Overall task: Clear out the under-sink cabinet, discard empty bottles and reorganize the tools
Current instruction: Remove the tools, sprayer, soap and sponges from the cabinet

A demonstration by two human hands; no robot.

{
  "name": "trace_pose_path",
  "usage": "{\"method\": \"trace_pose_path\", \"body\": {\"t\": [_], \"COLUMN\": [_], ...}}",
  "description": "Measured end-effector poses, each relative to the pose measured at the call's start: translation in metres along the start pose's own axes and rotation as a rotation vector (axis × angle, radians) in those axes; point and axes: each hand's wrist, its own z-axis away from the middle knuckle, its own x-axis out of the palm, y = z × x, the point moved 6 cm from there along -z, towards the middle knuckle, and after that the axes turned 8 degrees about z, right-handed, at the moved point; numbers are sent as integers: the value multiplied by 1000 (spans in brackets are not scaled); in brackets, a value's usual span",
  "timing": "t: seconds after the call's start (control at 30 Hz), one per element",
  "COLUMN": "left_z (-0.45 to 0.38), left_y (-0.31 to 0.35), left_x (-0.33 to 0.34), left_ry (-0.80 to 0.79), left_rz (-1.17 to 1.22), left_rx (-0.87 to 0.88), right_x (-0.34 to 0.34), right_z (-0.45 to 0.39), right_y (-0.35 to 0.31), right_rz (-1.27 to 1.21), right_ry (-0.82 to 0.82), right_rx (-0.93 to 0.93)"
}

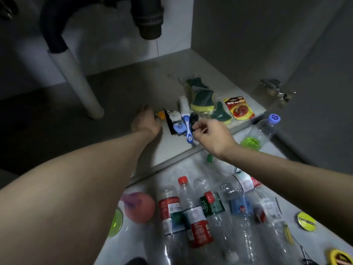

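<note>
Inside the cabinet, my left hand [146, 121] rests on the cabinet floor [133, 88], its fingers against a small orange-and-black tool [162, 114]. My right hand [211, 133] pinches a small black object [193, 119] above a blue-and-white brush [187, 127]. A white and light-blue fitting [178, 125] lies between the hands. Green-yellow sponges in a bag [205, 101] and a red-yellow packet [238, 108] lie further back right. Several empty plastic bottles [194, 217] lie on the floor in front of the cabinet.
A dark drain pipe [147, 18] and a white pipe [76, 81] come down at the back left. A door hinge [275, 90] sticks out on the right wall. A clear bottle with a blue cap [265, 129], a pink ball [141, 207] and yellow tape measures [305, 220] lie outside.
</note>
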Motion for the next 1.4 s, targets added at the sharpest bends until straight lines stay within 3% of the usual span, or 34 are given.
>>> {"method": "trace_pose_path", "body": {"t": [0.07, 0.2, 0.37, 0.53, 0.73, 1.0, 1.13, 1.4], "left_z": [-4, 1, 7, 12, 18, 11, 1, -3], "left_y": [2, -2, -15, -25, -61, -72, -65, -71], "left_x": [11, 29, 23, 6, -10, -18, -3, -4], "left_ry": [-76, -201, -91, 51, 51, 123, -29, -33], "left_rz": [47, -109, -201, -232, -217, -84, -68, 54], "left_rx": [129, 318, 380, 408, 411, 261, 240, 82], "right_x": [10, 25, 39, 58, 61, 81, 84, 60], "right_z": [-19, -45, -60, -64, -78, -81, -86, -91], "right_y": [-16, -44, -70, -76, -73, -101, -98, -89], "right_rz": [92, 305, 559, 731, 635, 861, 789, 512], "right_ry": [-17, 3, 134, 19, -1, 22, -8, -16], "right_rx": [-35, -134, -347, -507, -365, -361, -276, -136]}}
